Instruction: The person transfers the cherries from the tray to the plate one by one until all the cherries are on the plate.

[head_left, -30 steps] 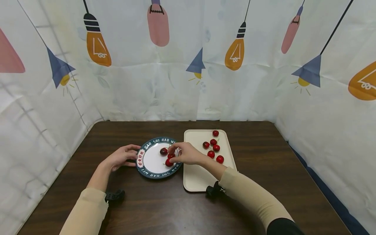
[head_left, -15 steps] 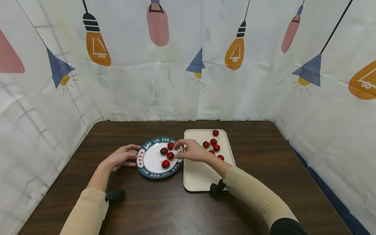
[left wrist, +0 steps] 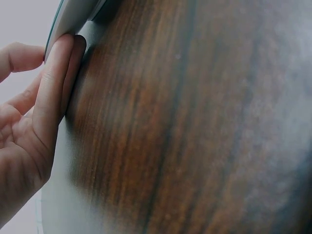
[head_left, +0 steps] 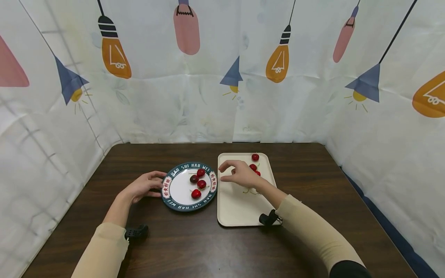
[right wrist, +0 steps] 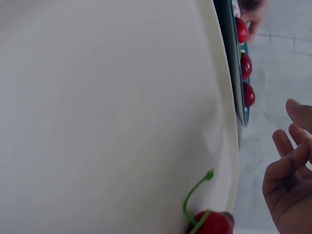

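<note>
We list: table (head_left: 313,185), dark wood grain with a soft sheen; tray (head_left: 236,208), smooth matt cream plastic; plate (head_left: 174,199), glossy white with a teal printed rim; cherries (head_left: 199,183), shiny red skin; backdrop (head_left: 208,77), creased printed cloth; sleeves (head_left: 313,231), matt beige knit.

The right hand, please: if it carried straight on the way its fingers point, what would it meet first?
The right hand hovers open over the tray, fingers pointing left. Going on, it would probably meet the plate rim first, then its cherries; height is unclear.
</note>
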A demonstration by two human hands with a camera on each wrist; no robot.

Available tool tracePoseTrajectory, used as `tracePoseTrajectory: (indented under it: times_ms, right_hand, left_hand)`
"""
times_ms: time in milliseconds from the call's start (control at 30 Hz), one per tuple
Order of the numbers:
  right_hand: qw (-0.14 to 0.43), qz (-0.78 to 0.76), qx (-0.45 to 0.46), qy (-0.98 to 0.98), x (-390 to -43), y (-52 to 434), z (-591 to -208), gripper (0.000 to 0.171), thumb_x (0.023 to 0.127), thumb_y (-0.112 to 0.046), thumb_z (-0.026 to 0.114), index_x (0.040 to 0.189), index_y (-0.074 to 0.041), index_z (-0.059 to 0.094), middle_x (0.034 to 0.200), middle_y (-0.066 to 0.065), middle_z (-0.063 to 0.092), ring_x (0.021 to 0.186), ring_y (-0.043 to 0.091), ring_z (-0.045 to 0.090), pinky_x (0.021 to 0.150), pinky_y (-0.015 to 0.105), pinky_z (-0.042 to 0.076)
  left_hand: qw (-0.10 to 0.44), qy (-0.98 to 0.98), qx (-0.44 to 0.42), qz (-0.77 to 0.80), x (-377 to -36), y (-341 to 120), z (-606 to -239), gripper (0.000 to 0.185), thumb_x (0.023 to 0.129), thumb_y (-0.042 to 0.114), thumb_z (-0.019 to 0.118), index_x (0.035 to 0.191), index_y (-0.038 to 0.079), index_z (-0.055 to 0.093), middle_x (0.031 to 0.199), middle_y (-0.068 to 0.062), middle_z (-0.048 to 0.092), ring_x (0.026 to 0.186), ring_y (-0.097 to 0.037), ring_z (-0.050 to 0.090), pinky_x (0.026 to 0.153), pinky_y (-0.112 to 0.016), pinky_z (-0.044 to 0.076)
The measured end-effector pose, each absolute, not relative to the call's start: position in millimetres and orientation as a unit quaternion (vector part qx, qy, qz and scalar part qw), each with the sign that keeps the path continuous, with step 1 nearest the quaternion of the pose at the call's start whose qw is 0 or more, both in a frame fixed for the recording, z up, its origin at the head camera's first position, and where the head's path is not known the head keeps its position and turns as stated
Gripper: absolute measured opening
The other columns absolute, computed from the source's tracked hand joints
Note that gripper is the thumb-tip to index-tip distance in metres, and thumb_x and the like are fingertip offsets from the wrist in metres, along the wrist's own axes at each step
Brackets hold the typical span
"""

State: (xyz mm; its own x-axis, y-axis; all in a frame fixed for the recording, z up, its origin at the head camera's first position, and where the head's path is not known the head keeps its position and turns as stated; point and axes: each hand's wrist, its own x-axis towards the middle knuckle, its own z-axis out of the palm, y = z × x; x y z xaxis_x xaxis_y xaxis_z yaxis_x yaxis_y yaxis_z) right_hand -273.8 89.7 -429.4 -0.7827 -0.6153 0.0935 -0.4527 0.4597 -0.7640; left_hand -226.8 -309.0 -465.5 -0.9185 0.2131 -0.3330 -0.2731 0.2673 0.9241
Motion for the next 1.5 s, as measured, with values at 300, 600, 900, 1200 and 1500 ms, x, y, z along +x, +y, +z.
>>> tracePoseTrajectory:
  times_ms: [300, 600, 900, 1200, 1500]
  right_hand:
    - [0.086, -0.425, -0.291, 0.853, -281, 119, -430, 0.036, 0.092, -0.018, 0.079, 0.122, 0.0, 0.068, 0.117, 0.011, 0.069, 0.106, 0.032, 0.063, 0.091, 0.04, 0.054]
    - [0.08, -0.428, -0.267, 0.859, -285, 143, -431, 0.034, 0.093, -0.016, 0.078, 0.121, 0.0, 0.069, 0.116, 0.013, 0.07, 0.081, 0.03, 0.058, 0.074, 0.033, 0.049]
    - [0.056, -0.446, -0.25, 0.857, -295, 165, -435, 0.032, 0.094, -0.012, 0.076, 0.121, 0.002, 0.068, 0.115, 0.01, 0.069, 0.109, 0.031, 0.063, 0.094, 0.042, 0.053]
    - [0.037, -0.44, -0.208, 0.873, -305, 182, -437, 0.033, 0.096, -0.014, 0.073, 0.125, 0.001, 0.066, 0.116, 0.012, 0.069, 0.113, 0.031, 0.059, 0.102, 0.052, 0.049]
    - [0.02, -0.445, -0.165, 0.88, -316, 192, -440, 0.031, 0.096, -0.011, 0.072, 0.124, 0.0, 0.067, 0.118, 0.016, 0.068, 0.116, 0.037, 0.058, 0.101, 0.053, 0.046]
  left_hand:
    - [0.2, 0.773, -0.019, 0.602, -226, -309, -464, 0.058, 0.104, 0.01, 0.058, 0.154, -0.003, 0.033, 0.135, -0.026, 0.05, 0.099, -0.023, 0.064, 0.084, -0.041, 0.061]
    - [0.202, 0.77, -0.016, 0.605, -225, -308, -462, 0.058, 0.104, 0.009, 0.058, 0.154, -0.004, 0.033, 0.135, -0.026, 0.049, 0.099, -0.024, 0.063, 0.085, -0.041, 0.061]
    - [0.199, 0.771, -0.02, 0.604, -224, -307, -460, 0.058, 0.103, 0.008, 0.059, 0.154, -0.004, 0.033, 0.133, -0.026, 0.05, 0.098, -0.024, 0.064, 0.085, -0.041, 0.061]
    - [0.199, 0.772, -0.02, 0.603, -225, -308, -461, 0.058, 0.103, 0.009, 0.059, 0.154, -0.004, 0.033, 0.132, -0.025, 0.05, 0.098, -0.024, 0.064, 0.085, -0.041, 0.061]
    - [0.2, 0.772, -0.019, 0.603, -225, -308, -461, 0.057, 0.104, 0.009, 0.058, 0.154, -0.004, 0.033, 0.134, -0.026, 0.049, 0.097, -0.024, 0.063, 0.085, -0.041, 0.061]
